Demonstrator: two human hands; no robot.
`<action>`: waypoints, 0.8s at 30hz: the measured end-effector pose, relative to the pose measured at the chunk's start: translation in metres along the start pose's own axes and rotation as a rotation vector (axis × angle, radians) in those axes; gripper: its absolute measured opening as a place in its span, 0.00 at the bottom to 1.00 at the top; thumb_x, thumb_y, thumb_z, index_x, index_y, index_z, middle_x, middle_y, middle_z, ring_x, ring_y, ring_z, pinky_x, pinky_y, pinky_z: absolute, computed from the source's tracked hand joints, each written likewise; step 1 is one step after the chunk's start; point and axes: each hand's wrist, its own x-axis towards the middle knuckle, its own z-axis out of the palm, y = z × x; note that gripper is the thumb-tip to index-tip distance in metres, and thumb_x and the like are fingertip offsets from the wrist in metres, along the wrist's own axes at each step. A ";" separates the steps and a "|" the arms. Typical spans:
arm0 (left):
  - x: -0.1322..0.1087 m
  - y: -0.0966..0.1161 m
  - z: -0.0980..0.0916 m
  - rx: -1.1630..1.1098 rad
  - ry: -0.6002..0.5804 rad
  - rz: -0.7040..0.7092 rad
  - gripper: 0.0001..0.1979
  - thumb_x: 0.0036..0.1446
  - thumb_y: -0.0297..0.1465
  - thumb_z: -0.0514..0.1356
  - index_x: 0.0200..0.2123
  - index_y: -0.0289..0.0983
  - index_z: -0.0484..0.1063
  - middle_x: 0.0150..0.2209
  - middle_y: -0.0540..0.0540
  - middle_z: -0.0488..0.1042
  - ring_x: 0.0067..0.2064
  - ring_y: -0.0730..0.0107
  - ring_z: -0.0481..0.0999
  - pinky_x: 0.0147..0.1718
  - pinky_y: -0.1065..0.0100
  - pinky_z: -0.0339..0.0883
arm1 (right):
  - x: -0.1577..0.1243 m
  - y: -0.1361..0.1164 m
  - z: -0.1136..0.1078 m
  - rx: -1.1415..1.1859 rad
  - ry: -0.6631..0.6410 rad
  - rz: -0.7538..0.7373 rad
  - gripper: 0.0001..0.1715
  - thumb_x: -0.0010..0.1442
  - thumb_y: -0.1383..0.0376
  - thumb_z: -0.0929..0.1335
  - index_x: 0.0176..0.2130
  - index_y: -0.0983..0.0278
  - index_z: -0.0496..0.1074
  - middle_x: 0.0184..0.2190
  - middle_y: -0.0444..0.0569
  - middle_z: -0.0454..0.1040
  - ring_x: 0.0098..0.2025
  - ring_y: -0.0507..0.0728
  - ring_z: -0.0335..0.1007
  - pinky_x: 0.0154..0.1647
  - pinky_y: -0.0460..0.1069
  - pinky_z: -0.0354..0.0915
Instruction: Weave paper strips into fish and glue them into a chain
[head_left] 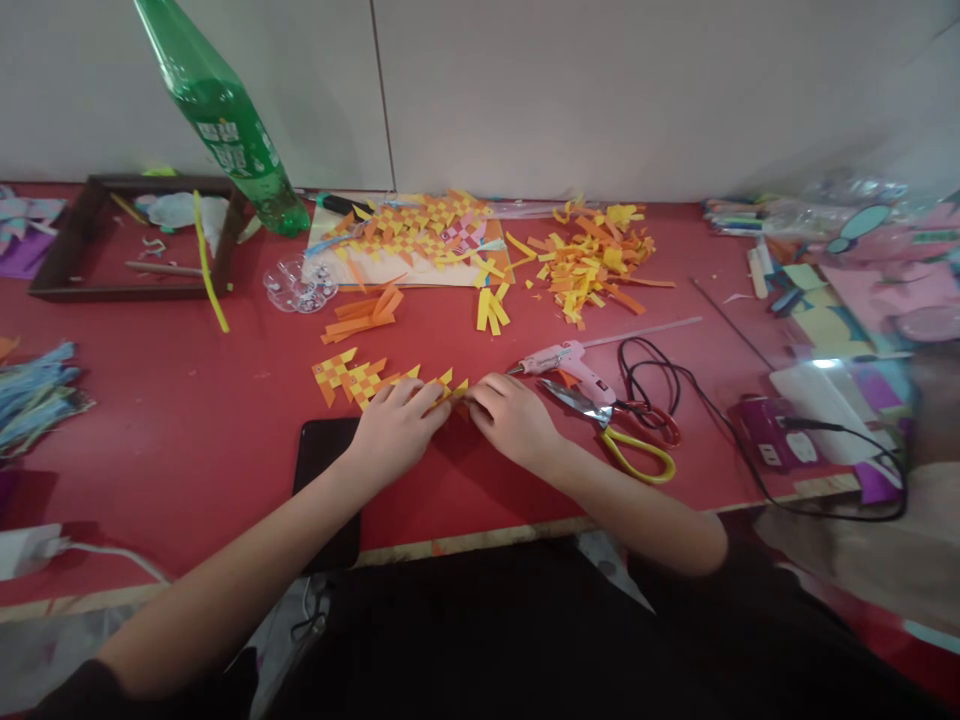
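A woven chain of yellow and orange paper pieces [365,383] lies on the red table [225,440]. My left hand [397,425] rests over its right part, the fingers bent and closed on the paper. At the chain's right end is my right hand [514,415], its thumb and fingers pinched together; what they hold is too small to make out. A black phone [328,500] lies beneath my left forearm. To the right of my right hand are a pink glue gun [574,368] and scissors [641,455] with yellow and red handles.
Behind my hands are woven pieces on a board [420,272], a pile of paper strips [592,262] and orange strips [367,315]. A green bottle [232,140] leans by a dark frame [127,293]. A black cable runs around a purple power block [776,435] at right.
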 end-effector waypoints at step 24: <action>0.005 -0.002 -0.009 -0.593 0.131 -0.309 0.15 0.65 0.30 0.56 0.54 0.38 0.70 0.54 0.39 0.73 0.57 0.56 0.70 0.57 0.51 0.64 | -0.002 -0.003 -0.008 0.036 0.103 -0.014 0.06 0.63 0.70 0.64 0.37 0.63 0.72 0.36 0.54 0.74 0.40 0.60 0.68 0.44 0.55 0.67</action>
